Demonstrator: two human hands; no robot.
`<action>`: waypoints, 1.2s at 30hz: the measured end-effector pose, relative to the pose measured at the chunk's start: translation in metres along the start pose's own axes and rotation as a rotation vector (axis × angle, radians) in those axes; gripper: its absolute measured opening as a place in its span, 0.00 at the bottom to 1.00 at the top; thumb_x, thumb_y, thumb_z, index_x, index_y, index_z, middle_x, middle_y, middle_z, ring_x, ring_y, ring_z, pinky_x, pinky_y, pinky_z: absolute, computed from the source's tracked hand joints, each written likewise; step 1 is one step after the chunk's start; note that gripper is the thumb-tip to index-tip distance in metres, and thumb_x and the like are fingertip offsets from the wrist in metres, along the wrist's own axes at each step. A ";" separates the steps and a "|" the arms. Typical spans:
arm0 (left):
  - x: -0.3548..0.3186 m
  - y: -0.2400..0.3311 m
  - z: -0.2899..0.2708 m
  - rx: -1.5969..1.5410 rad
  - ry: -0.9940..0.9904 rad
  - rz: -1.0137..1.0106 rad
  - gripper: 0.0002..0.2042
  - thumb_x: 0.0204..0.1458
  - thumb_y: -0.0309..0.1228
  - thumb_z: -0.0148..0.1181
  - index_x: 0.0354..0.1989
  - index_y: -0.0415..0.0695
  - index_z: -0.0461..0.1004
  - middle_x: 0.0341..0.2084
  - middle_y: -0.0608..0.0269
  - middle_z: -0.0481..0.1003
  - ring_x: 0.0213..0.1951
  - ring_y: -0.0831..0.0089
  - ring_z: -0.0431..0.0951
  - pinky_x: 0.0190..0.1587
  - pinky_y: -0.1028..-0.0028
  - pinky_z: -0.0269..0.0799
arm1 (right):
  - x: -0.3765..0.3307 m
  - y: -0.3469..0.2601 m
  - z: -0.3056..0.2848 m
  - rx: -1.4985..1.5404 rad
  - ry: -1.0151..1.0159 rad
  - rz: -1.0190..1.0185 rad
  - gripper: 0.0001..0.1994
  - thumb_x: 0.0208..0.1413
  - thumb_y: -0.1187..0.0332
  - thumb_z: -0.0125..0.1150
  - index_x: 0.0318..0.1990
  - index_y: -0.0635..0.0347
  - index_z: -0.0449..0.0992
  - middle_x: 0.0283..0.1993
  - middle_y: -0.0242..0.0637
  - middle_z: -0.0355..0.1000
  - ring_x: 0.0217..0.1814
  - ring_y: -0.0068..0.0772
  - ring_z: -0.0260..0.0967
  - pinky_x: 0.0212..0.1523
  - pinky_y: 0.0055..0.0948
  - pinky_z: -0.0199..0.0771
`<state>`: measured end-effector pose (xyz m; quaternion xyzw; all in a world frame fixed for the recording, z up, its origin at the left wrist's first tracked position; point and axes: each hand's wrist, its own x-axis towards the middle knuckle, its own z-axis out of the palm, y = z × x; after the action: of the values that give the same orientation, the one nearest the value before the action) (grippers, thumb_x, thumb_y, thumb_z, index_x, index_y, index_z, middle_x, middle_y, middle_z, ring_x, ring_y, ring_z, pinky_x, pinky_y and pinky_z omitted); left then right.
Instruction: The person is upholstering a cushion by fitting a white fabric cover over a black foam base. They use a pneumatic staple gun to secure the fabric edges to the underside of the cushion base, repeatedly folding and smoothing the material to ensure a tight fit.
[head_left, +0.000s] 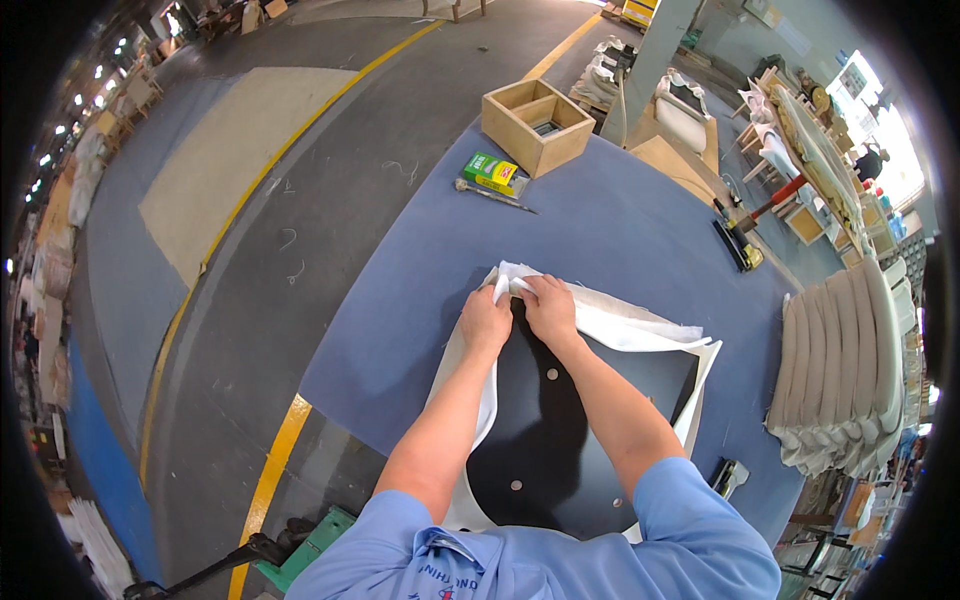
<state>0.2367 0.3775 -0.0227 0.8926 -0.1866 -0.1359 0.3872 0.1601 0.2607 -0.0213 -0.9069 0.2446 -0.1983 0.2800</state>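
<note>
A black chair-seat panel (530,440) with several small round metal fittings lies on the blue-topped table in front of me. White cloth (620,330) wraps up around its edges, with a beige fabric layer showing outside it. At the panel's far edge, my left hand (485,322) pinches a fold of the white cloth. My right hand (550,312) grips the cloth just beside it, fingers bent over the edge. The two hands nearly touch, and the fold between them bunches upward. Along the right side the cloth stands loose from the panel.
On the blue table (400,290) are a divided wooden box (562,150), a green-and-yellow packet (490,172) and a pointed tool (495,197). A black staple gun (738,245) lies at the right edge, another tool (730,478) nearer me. Padded seats (840,370) are stacked rightward.
</note>
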 end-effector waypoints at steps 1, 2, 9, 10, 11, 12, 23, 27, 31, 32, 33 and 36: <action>-0.004 0.001 0.007 -0.048 0.064 0.024 0.11 0.62 0.33 0.62 0.45 0.39 0.83 0.42 0.41 0.81 0.48 0.42 0.81 0.51 0.48 0.76 | -0.001 0.009 -0.002 0.076 0.013 0.010 0.10 0.59 0.71 0.68 0.47 0.59 0.84 0.47 0.43 0.80 0.52 0.52 0.77 0.54 0.48 0.76; -0.011 0.001 0.014 -0.093 0.126 0.053 0.10 0.62 0.32 0.62 0.44 0.39 0.83 0.42 0.43 0.81 0.47 0.44 0.81 0.51 0.49 0.76 | -0.002 0.017 -0.004 0.155 0.030 0.023 0.09 0.59 0.72 0.67 0.47 0.60 0.84 0.47 0.43 0.81 0.51 0.51 0.77 0.52 0.46 0.77; -0.020 -0.021 0.023 -0.284 0.302 0.138 0.10 0.64 0.30 0.61 0.48 0.41 0.84 0.45 0.51 0.82 0.49 0.52 0.80 0.54 0.59 0.75 | -0.014 0.015 -0.013 0.339 -0.003 -0.071 0.09 0.56 0.77 0.65 0.43 0.58 0.84 0.47 0.39 0.81 0.51 0.50 0.76 0.56 0.43 0.77; -0.019 -0.020 0.024 -0.298 0.303 0.168 0.10 0.64 0.29 0.61 0.49 0.41 0.84 0.45 0.51 0.82 0.49 0.52 0.80 0.55 0.59 0.75 | -0.016 0.016 -0.016 0.310 -0.002 -0.124 0.09 0.55 0.77 0.65 0.42 0.58 0.84 0.47 0.38 0.81 0.52 0.49 0.75 0.56 0.43 0.77; -0.021 -0.019 0.023 -0.311 0.304 0.198 0.10 0.64 0.29 0.62 0.49 0.41 0.84 0.45 0.51 0.82 0.49 0.52 0.80 0.55 0.59 0.75 | -0.018 0.017 -0.018 0.281 -0.001 -0.177 0.09 0.54 0.78 0.65 0.42 0.57 0.85 0.47 0.38 0.82 0.52 0.49 0.75 0.56 0.43 0.77; -0.022 -0.019 0.023 -0.323 0.306 0.227 0.11 0.63 0.28 0.62 0.50 0.41 0.84 0.45 0.52 0.82 0.49 0.52 0.80 0.56 0.58 0.75 | -0.018 0.017 -0.018 0.265 -0.012 -0.207 0.10 0.53 0.78 0.66 0.42 0.56 0.85 0.49 0.36 0.82 0.54 0.49 0.74 0.57 0.44 0.76; -0.048 0.003 0.025 0.181 0.180 0.591 0.17 0.57 0.24 0.65 0.55 0.44 0.84 0.54 0.52 0.78 0.56 0.51 0.76 0.60 0.54 0.71 | -0.090 0.024 -0.061 0.098 -0.133 -0.238 0.13 0.57 0.71 0.68 0.50 0.56 0.85 0.60 0.39 0.79 0.73 0.48 0.68 0.75 0.55 0.63; -0.053 -0.010 0.010 0.334 0.179 0.644 0.18 0.58 0.24 0.62 0.56 0.40 0.83 0.58 0.51 0.75 0.58 0.47 0.73 0.62 0.53 0.70 | -0.151 0.041 -0.147 0.279 0.099 0.128 0.10 0.62 0.70 0.69 0.50 0.59 0.85 0.56 0.39 0.81 0.62 0.45 0.77 0.62 0.36 0.77; -0.061 0.003 0.010 0.460 0.152 0.680 0.19 0.57 0.25 0.62 0.58 0.43 0.82 0.59 0.54 0.74 0.59 0.50 0.72 0.62 0.52 0.70 | -0.280 0.159 -0.275 0.018 0.625 0.727 0.08 0.64 0.69 0.66 0.48 0.60 0.84 0.47 0.42 0.81 0.52 0.40 0.79 0.54 0.36 0.77; -0.063 0.011 0.026 0.432 0.104 0.693 0.20 0.57 0.26 0.62 0.60 0.44 0.81 0.61 0.55 0.74 0.60 0.51 0.72 0.63 0.52 0.69 | -0.339 0.192 -0.317 -0.258 0.747 0.751 0.09 0.65 0.69 0.63 0.48 0.60 0.83 0.47 0.43 0.81 0.51 0.44 0.79 0.55 0.41 0.78; -0.066 0.011 0.028 0.438 0.088 0.682 0.20 0.58 0.27 0.62 0.60 0.44 0.81 0.61 0.55 0.74 0.60 0.51 0.72 0.63 0.51 0.68 | -0.378 0.206 -0.341 -0.433 0.715 0.954 0.13 0.61 0.68 0.68 0.50 0.63 0.82 0.47 0.45 0.82 0.50 0.44 0.81 0.53 0.39 0.79; -0.071 0.006 0.029 0.441 0.056 0.615 0.21 0.60 0.29 0.61 0.63 0.45 0.79 0.65 0.54 0.72 0.62 0.51 0.71 0.64 0.49 0.67 | -0.449 0.234 -0.371 -0.606 0.291 1.415 0.20 0.52 0.64 0.74 0.49 0.67 0.81 0.45 0.50 0.83 0.48 0.50 0.82 0.51 0.44 0.80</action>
<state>0.1608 0.3863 -0.0304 0.8601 -0.4600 0.0546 0.2136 -0.4623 0.1883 0.0208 -0.5369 0.8423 -0.0142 0.0452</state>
